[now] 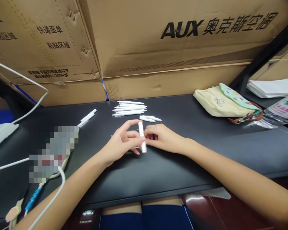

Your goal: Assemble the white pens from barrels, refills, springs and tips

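Observation:
My left hand [124, 139] pinches a white pen barrel [141, 129] between thumb and fingers, holding it nearly upright over the table. Close beside it, my right hand [162, 137] is closed with curled fingers, its fingertips at the barrel; whatever lies in them is hidden. Beyond the hands several white pens [131, 107] lie side by side in a row. Pointed white pen parts [147, 118] rest just nearer than that row. Further left are white tube-like pen pieces [88, 116] with clear clips.
The black table [177, 172] backs onto large cardboard boxes [144, 41]. At left lie a phone-like object [55, 153], blurred out, and white cables [61, 185]. A cream pouch [223, 102], a plastic bottle [283, 110] and stacked white paper [271, 88] are at right.

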{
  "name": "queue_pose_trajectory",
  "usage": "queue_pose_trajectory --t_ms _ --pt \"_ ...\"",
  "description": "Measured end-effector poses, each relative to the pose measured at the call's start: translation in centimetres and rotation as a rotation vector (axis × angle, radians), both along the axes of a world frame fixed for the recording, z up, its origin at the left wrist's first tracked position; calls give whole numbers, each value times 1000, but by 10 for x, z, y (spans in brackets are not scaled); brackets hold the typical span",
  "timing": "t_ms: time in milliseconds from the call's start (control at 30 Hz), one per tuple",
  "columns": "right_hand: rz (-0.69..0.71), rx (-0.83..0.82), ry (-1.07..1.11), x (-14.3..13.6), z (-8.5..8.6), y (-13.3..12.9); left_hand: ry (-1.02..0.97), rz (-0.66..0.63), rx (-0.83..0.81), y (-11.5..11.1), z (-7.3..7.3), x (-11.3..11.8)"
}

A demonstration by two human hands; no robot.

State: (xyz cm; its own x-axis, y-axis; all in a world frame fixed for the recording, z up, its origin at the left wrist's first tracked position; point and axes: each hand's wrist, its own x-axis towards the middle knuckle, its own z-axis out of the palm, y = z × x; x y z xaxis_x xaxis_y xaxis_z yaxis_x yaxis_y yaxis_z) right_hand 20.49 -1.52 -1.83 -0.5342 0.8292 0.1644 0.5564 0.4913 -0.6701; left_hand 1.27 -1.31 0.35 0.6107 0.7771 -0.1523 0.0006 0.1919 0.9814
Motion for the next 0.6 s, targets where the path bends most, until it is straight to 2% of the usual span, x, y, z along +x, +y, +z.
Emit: queue_pose_trajectory --t_ms 133,367,467,600 --pt "1 13 6 0 -1 1 -12 15 -9 0 0 0" --pt "-18 -9 17 -1 -2 2 -92 223 -34 3 5 -1" --pt "-23 -6 18 -1 -1 2 -197 343 -197 9 7 -3" --pt "-43 -10 31 -1 -1 2 -363 617 -419 20 7 -7"
